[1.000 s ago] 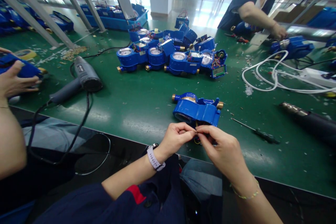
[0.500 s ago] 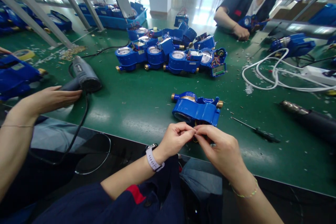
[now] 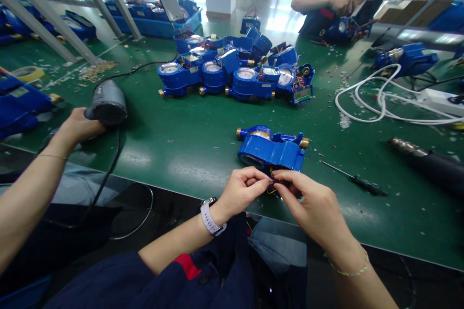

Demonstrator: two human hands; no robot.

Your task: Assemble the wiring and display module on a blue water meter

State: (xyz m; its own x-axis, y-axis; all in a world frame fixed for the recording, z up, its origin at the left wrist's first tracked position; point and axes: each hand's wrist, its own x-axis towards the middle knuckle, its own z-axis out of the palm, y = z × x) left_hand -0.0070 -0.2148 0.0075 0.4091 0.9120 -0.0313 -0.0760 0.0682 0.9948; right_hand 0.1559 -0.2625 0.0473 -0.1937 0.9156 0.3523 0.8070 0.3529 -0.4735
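Note:
A blue water meter [image 3: 271, 149] with brass ends lies on its side on the green bench, its casing open towards me. Thin wires [image 3: 271, 191], some yellow, come out at its near edge. My left hand [image 3: 243, 188], a pale watch strap at its wrist, pinches the wires between thumb and forefinger. Close beside it, my right hand [image 3: 314, 203] is closed in a pinch on the wires too. The fingertips nearly meet and hide most of what lies between them. A screwdriver [image 3: 357, 179] rests to the right of the meter.
More water meters [image 3: 246, 77] stand grouped behind. At left, a co-worker's hand [image 3: 78, 128] grips a heat gun [image 3: 108, 101]. Another person [image 3: 326, 0] handles a meter across the bench. A white cable [image 3: 357, 111] and a black-handled tool [image 3: 427, 159] lie at right.
My right hand has shifted slightly right, and more wire shows between my fingertips. The neighbour's heat gun has swung left; the person opposite has raised a hand.

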